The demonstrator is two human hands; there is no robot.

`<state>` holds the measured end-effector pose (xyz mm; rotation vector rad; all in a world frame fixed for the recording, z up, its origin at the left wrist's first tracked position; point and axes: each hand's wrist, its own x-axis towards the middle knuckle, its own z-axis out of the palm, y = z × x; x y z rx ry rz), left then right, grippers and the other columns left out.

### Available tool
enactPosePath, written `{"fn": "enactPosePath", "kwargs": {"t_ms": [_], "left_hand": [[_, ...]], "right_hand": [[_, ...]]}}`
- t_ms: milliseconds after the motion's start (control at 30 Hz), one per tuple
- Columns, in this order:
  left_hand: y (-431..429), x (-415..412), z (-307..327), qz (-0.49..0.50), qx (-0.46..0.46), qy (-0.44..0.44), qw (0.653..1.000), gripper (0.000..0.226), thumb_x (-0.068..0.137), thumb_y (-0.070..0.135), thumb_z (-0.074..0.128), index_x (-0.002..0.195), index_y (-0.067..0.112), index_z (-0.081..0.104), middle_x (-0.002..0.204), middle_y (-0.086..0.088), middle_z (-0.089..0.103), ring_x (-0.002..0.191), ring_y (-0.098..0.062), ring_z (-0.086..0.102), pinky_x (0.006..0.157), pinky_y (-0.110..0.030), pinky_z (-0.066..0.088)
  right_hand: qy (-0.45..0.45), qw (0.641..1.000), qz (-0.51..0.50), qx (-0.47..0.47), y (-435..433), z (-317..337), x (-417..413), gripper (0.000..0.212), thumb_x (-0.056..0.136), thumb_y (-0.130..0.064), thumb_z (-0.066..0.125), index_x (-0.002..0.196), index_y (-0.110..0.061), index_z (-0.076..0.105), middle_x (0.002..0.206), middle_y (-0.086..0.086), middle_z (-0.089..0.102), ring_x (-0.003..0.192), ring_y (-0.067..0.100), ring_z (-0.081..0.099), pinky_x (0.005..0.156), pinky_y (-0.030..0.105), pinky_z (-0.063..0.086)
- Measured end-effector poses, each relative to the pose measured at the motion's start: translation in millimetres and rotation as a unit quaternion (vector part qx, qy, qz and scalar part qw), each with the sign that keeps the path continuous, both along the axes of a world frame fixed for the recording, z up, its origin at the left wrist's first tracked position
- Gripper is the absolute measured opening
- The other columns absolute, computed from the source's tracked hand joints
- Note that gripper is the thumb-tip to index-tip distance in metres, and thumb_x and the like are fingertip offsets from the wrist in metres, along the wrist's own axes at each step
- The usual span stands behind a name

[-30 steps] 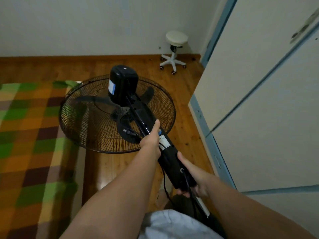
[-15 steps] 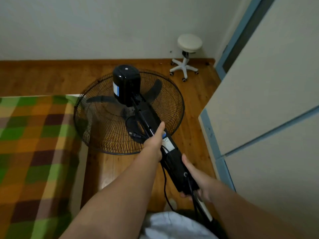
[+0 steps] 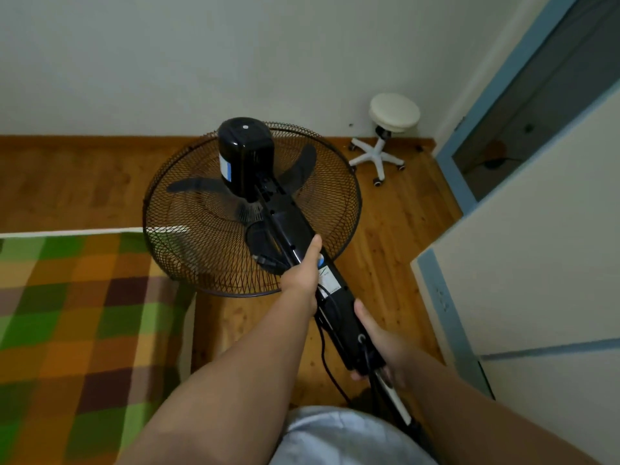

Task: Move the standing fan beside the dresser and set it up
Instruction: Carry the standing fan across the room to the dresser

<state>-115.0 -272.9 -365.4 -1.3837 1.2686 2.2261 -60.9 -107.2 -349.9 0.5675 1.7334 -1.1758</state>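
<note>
Carry step, fan off the floor and tilted head-forward. Right hand (image 3: 385,347) at 5 o'clock, grip clenched on the lower end of the control column (image 3: 322,290). Left hand (image 3: 302,280) further up, clenched on the same column. Cord (image 3: 327,360) hangs below. Fan head (image 3: 251,209) at 12, over the bed (image 3: 67,313) corner. Stool (image 3: 385,135) at 1. Dresser not identifiable; next: walk it over, stand the base down upright.

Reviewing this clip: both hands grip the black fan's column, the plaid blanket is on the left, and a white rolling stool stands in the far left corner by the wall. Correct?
One detail is off. In the head view the white rolling stool stands in the far right corner, near the blue-trimmed doorway, not the left. The rest holds: the left hand and right hand both grip the fan column, and the plaid blanket lies on the left.
</note>
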Motion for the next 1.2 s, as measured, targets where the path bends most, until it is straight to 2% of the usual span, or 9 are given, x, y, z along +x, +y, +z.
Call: {"fn": "enactPosePath", "kwargs": {"t_ms": [133,300,433,533,633,767,967,1100,1200], "left_hand": [[-43.5,-39.6,7.1,-0.002,0.000,0.014,1.000,0.116,0.051,0.077,0.081,0.140,0.009,0.052,0.138,-0.011,0.057,0.124,-0.031,0.056,0.109,-0.052,0.045],[-80.9,-81.1,6.4,0.003,-0.006,0.010,1.000,0.115,0.051,0.077,0.081,0.138,0.009,0.052,0.133,-0.011,0.059,0.120,-0.033,0.057,0.107,-0.052,0.047],[-109.0,-123.1,1.1,0.014,-0.003,-0.001,1.000,0.126,0.030,0.083,0.079,0.133,0.014,0.058,0.129,-0.010,0.061,0.114,-0.032,0.060,0.104,-0.053,0.048],[-125.9,-161.6,-6.6,0.026,-0.013,-0.004,1.000,0.114,0.034,0.084,0.079,0.124,0.016,0.064,0.126,-0.007,0.060,0.109,-0.028,0.058,0.104,-0.050,0.047],[-138.8,-206.8,-10.3,0.041,-0.020,-0.017,0.999,0.122,0.030,0.084,0.077,0.130,0.016,0.062,0.133,-0.008,0.057,0.117,-0.032,0.056,0.105,-0.053,0.047],[-153.4,-270.0,-0.9,0.054,-0.033,-0.041,0.997,0.120,0.035,0.083,0.078,0.132,0.014,0.060,0.137,-0.008,0.056,0.122,-0.036,0.054,0.106,-0.054,0.046],[-176.9,-331.8,1.1,0.076,-0.031,-0.041,0.996,0.127,0.029,0.084,0.077,0.134,0.014,0.058,0.136,-0.010,0.056,0.122,-0.037,0.054,0.106,-0.055,0.045],[-195.4,-355.9,-10.8,0.107,-0.017,-0.048,0.993,0.138,0.006,0.087,0.075,0.125,0.018,0.064,0.125,-0.010,0.063,0.111,-0.035,0.061,0.099,-0.054,0.051],[-212.2,-369.5,-7.2,0.113,-0.016,-0.045,0.992,0.129,0.020,0.084,0.076,0.129,0.016,0.061,0.124,-0.011,0.062,0.111,-0.034,0.060,0.101,-0.054,0.050]], "right_hand": [[0.010,1.000,0.005,-0.005,-43.3,5.8,-39.1,0.090,0.066,-0.094,0.047,0.119,-0.022,0.057,0.111,0.011,0.068,0.091,0.034,0.075,0.088,0.051,0.059],[0.042,0.999,0.009,0.002,-79.5,12.7,-83.0,0.055,0.085,-0.079,0.040,0.085,-0.025,0.055,0.085,0.011,0.069,0.101,0.045,0.069,0.090,0.052,0.057],[0.011,0.997,0.070,0.010,-102.1,-3.7,-131.1,0.088,0.073,-0.092,0.033,0.105,-0.016,0.064,0.097,0.016,0.076,0.083,0.029,0.074,0.066,0.033,0.055],[-0.006,0.997,0.078,-0.006,-117.4,-15.4,-176.3,0.104,0.067,-0.095,0.038,0.124,-0.011,0.061,0.103,0.017,0.075,0.087,0.032,0.075,0.059,0.030,0.055],[-0.005,0.998,0.054,-0.013,-129.1,-32.9,-229.9,0.115,0.057,-0.099,0.049,0.139,-0.018,0.052,0.119,0.017,0.070,0.096,0.035,0.074,0.085,0.044,0.058],[-0.009,0.998,0.056,0.009,-142.8,-38.6,-301.0,0.131,0.043,-0.103,0.052,0.151,-0.031,0.038,0.151,0.009,0.048,0.134,0.033,0.050,0.114,0.055,0.036],[-0.025,0.996,0.087,0.012,-167.1,-37.5,-373.8,0.139,0.034,-0.106,0.049,0.151,-0.033,0.037,0.153,0.009,0.045,0.135,0.033,0.048,0.115,0.056,0.032],[-0.024,0.993,0.111,0.023,-183.8,-38.6,-405.8,0.143,0.032,-0.107,0.047,0.152,-0.030,0.037,0.152,0.010,0.045,0.135,0.033,0.048,0.115,0.056,0.031],[-0.024,0.990,0.135,0.033,-201.6,-36.9,-426.5,0.145,0.031,-0.108,0.046,0.153,-0.030,0.034,0.153,0.009,0.043,0.136,0.033,0.046,0.116,0.056,0.029]]}}
